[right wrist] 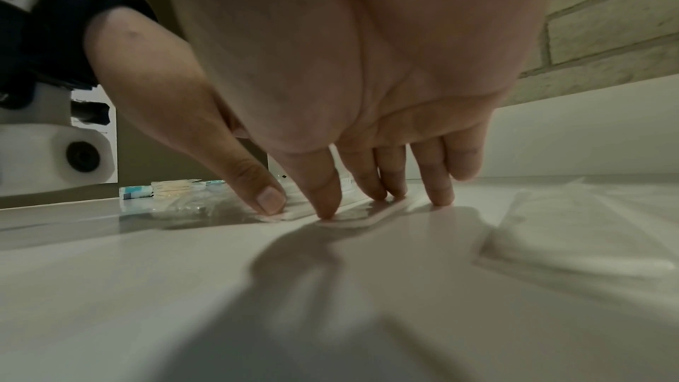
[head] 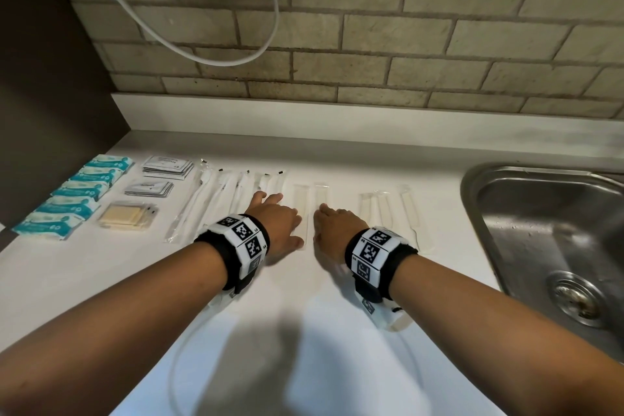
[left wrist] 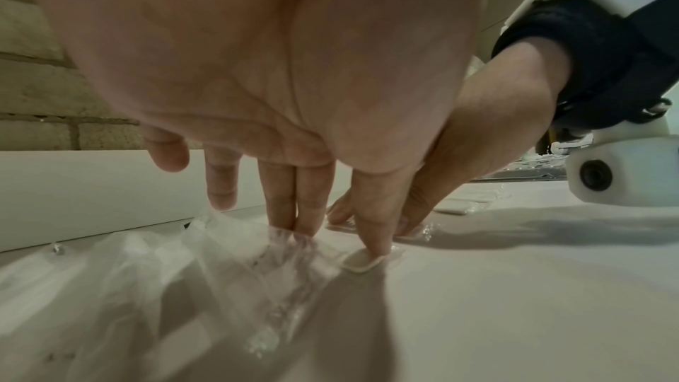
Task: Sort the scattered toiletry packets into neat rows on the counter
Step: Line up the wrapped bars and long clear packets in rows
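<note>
Two long cream strips in clear sleeves lie side by side mid-counter. My left hand (head: 275, 219) lies flat, its fingers (left wrist: 294, 214) straight on the clear toothbrush sleeves (head: 216, 199). Its thumb presses the near end of the left strip packet (head: 300, 206), which also shows as the cream end (left wrist: 362, 263) in the left wrist view. My right hand (head: 334, 223) rests beside it. Straight right fingertips (right wrist: 437, 193) press the second strip packet (head: 320, 194), seen flat under them as the packet (right wrist: 371, 215). Neither hand grips anything.
Teal tissue packs (head: 77, 192) stand in a column at far left. Beside them are black-and-white sachet stacks (head: 167, 167) and cream packets (head: 128, 216). More strip packets (head: 385, 209) lie right of my hands. A steel sink (head: 553, 230) opens at right; a brick wall backs the white counter (head: 304, 331).
</note>
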`<action>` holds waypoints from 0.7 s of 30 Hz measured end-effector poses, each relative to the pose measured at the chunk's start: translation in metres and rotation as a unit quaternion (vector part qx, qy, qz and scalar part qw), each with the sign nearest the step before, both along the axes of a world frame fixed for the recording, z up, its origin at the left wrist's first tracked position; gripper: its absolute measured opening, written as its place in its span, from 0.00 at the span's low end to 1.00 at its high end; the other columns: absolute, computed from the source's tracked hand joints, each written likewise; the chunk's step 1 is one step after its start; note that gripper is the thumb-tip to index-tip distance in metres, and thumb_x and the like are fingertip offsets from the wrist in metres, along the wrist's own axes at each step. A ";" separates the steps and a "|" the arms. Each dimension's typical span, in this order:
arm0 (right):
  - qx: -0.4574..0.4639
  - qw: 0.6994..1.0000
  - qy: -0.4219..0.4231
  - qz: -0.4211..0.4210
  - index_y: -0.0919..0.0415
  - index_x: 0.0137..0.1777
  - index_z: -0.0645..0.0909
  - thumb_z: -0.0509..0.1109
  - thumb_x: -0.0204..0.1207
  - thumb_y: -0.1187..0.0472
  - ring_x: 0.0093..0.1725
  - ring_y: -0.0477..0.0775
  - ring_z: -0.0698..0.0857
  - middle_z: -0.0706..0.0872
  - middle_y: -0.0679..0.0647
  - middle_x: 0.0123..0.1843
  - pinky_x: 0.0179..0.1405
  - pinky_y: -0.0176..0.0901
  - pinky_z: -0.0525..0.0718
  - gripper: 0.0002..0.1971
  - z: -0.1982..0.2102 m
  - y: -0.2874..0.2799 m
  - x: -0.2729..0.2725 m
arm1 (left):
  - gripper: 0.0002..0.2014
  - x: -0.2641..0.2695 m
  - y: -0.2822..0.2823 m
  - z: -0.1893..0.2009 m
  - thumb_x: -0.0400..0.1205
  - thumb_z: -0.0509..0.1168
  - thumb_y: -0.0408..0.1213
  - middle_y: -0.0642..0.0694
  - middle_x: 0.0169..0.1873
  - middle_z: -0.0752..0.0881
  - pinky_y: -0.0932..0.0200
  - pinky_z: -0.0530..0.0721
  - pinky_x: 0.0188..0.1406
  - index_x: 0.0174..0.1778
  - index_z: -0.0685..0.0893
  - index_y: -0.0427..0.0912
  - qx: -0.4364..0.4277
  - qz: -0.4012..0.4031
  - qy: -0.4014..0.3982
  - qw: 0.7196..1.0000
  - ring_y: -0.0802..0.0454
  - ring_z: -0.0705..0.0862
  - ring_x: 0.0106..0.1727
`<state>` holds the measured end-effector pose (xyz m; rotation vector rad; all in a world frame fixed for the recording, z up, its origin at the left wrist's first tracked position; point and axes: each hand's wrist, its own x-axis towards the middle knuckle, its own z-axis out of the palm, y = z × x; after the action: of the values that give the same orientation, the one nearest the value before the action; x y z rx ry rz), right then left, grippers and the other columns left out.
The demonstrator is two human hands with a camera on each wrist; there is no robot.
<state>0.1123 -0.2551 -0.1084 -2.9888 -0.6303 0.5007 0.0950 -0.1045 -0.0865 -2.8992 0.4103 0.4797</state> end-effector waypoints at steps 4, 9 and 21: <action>-0.002 1.000 0.000 -0.001 0.64 0.77 0.64 0.59 0.81 0.59 0.76 0.64 0.71 0.65 0.56 0.82 0.76 0.54 0.67 0.25 0.000 0.000 0.000 | 0.21 0.000 0.000 0.001 0.83 0.53 0.61 0.56 0.69 0.79 0.38 0.46 0.78 0.56 0.81 0.50 -0.002 0.001 0.007 1.000 0.41 0.55 0.85; 0.012 1.000 -0.001 0.002 0.63 0.75 0.66 0.57 0.82 0.58 0.73 0.65 0.73 0.66 0.58 0.81 0.74 0.56 0.68 0.23 0.002 -0.002 -0.001 | 0.20 -0.001 -0.001 0.006 0.83 0.54 0.60 0.56 0.68 0.80 0.38 0.45 0.78 0.54 0.80 0.49 -0.004 0.009 0.012 1.000 0.43 0.54 0.85; -0.052 0.996 -0.060 -0.030 0.60 0.75 0.70 0.55 0.81 0.57 0.77 0.59 0.70 0.75 0.57 0.76 0.79 0.56 0.63 0.22 0.038 -0.073 0.004 | 0.22 0.006 -0.059 0.023 0.84 0.59 0.54 0.58 0.79 0.69 0.44 0.44 0.80 0.75 0.76 0.55 -0.102 -0.046 -0.035 0.993 0.49 0.53 0.85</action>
<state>0.1164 -0.3283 -0.0706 -3.1455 -0.5370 0.3639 0.1008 -0.1634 -0.0632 -3.0646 0.6122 0.3389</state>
